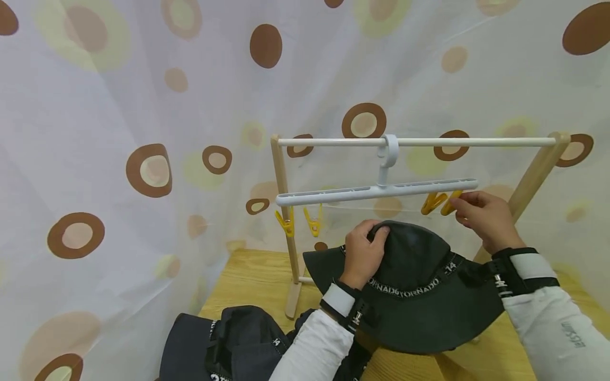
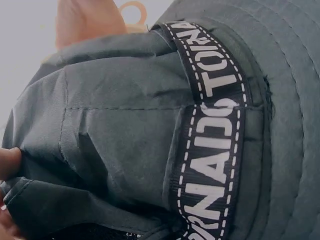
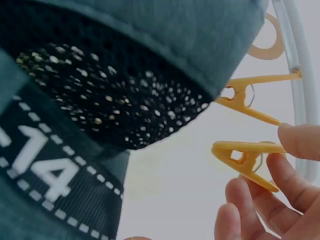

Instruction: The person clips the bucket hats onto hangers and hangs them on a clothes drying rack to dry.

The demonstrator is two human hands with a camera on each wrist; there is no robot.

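In the head view a dark green bucket hat [image 1: 410, 254], with a black band lettered in white, hangs from my left hand [image 1: 364, 251]. That hand pinches the top of its crown between thumb and fingers. The left wrist view shows the folded crown and lettered band [image 2: 212, 150] up close. My right hand [image 1: 488, 217] is raised to the right end of a white hanger [image 1: 333, 197], thumb and fingers pinching a yellow clothespin [image 3: 247, 160]. Beside it hangs another yellow clothespin [image 3: 245, 97]. Mesh lining [image 3: 120, 100] shows inside the hat.
The hanger's hook [image 1: 391, 151] sits on the white bar [image 1: 476, 142] of a wooden-legged rack [image 1: 538, 169]. Two yellow clothespins [image 1: 313, 225] hang at its left end. Dark hats [image 1: 252, 338] and a tan woven item [image 1: 400, 365] lie on the wooden table [image 1: 243, 280]. A dotted curtain [image 1: 119, 132] stands behind.
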